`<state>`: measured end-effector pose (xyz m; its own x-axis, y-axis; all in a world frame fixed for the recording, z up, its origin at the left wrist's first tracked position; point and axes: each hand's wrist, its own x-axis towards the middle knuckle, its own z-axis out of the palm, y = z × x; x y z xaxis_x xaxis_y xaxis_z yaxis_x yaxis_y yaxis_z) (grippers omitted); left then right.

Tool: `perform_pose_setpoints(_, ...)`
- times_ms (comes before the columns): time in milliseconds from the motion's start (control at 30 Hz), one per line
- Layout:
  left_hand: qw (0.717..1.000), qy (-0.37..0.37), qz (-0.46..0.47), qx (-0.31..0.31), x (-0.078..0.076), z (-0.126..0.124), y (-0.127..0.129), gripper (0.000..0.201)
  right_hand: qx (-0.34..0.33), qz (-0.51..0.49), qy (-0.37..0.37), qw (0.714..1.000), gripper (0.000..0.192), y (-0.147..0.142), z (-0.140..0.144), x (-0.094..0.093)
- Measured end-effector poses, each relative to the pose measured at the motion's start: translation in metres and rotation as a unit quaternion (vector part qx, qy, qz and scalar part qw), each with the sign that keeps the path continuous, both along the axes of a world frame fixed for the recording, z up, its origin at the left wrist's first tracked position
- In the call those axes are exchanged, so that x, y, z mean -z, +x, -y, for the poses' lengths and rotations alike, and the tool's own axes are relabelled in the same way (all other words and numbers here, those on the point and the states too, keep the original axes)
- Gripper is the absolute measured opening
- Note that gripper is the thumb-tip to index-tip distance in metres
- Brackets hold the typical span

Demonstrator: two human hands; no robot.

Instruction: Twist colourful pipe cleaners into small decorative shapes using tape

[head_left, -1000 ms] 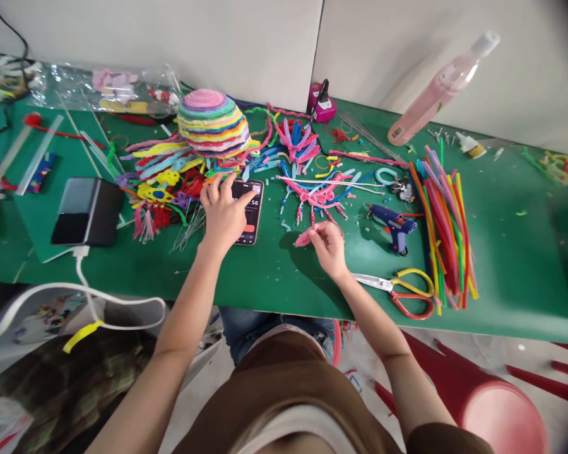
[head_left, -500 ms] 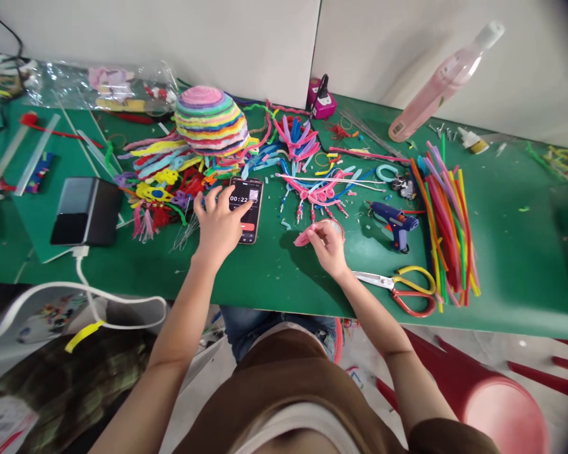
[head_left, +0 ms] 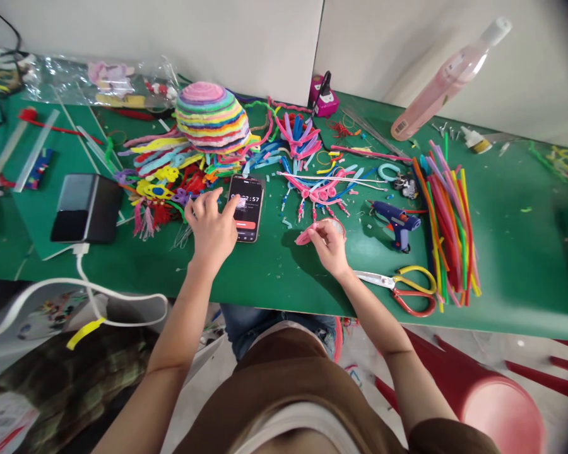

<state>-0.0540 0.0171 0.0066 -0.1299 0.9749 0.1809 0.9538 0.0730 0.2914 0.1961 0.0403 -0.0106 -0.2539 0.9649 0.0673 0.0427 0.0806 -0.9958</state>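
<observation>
My left hand [head_left: 213, 232] is over the left edge of a smartphone [head_left: 250, 211] lying on the green table. Its fingers are spread, and the index fingertip is at the lit screen, which shows large timer digits. The hand grasps nothing. My right hand [head_left: 330, 249] pinches a small flat pink piece [head_left: 303, 238], probably of pipe cleaner, between thumb and fingers. Partly hidden behind that hand is a clear, round item with a pinkish rim. Just beyond lies a pink and blue pipe-cleaner ornament [head_left: 319, 192] with beaded dangles.
A striped pipe-cleaner dome [head_left: 212, 120] sits on colourful strands. To the right are a blue glue gun [head_left: 396, 222], scissors [head_left: 414, 290], glue sticks or tubes [head_left: 452, 227] in many colours and a pink bottle [head_left: 449, 82]. A black device [head_left: 85, 208] with a white cable stands left.
My left hand has drawn back slightly left and down across the phone. The screen digits differ. My right hand keeps its pinch on the pink piece. The view shifted slightly.
</observation>
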Motion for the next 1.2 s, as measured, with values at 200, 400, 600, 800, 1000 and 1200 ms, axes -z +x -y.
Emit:
perform_pose_setpoints(200, 1.0, -0.021, 0.004, 0.0, 0.005, 0.0, -0.007, 0.047, -0.001, -0.003, 0.007, 1.0, 0.027, 0.0, 0.0, 0.001)
perform_pose_setpoints(400, 0.999, 0.022, 0.021, -0.03, 0.009, 0.001, -0.01, 0.048, -0.004, -0.007, 0.004, 1.0, 0.023, 0.001, 0.0, 0.003)
perform_pose_setpoints(600, 0.999, 0.023, 0.017, -0.028, 0.01, 0.002, -0.011, 0.045, -0.003, 0.007, 0.009, 1.0, 0.026, 0.001, 0.0, 0.002)
perform_pose_setpoints(800, 0.999, 0.021, 0.027, -0.027, 0.01, 0.003, -0.011, 0.044, 0.001, 0.013, 0.013, 1.0, 0.028, 0.0, 0.0, 0.0)
perform_pose_setpoints(1000, 1.0, 0.004, 0.017, -0.004, 0.006, -0.004, -0.007, 0.044, -0.005, 0.013, 0.014, 1.0, 0.027, 0.001, 0.0, 0.001)
perform_pose_setpoints(1200, 0.999, -0.017, -0.017, 0.026, 0.006, -0.006, -0.004, 0.042, -0.011, 0.012, 0.011, 1.0, 0.025, 0.002, 0.0, 0.002)
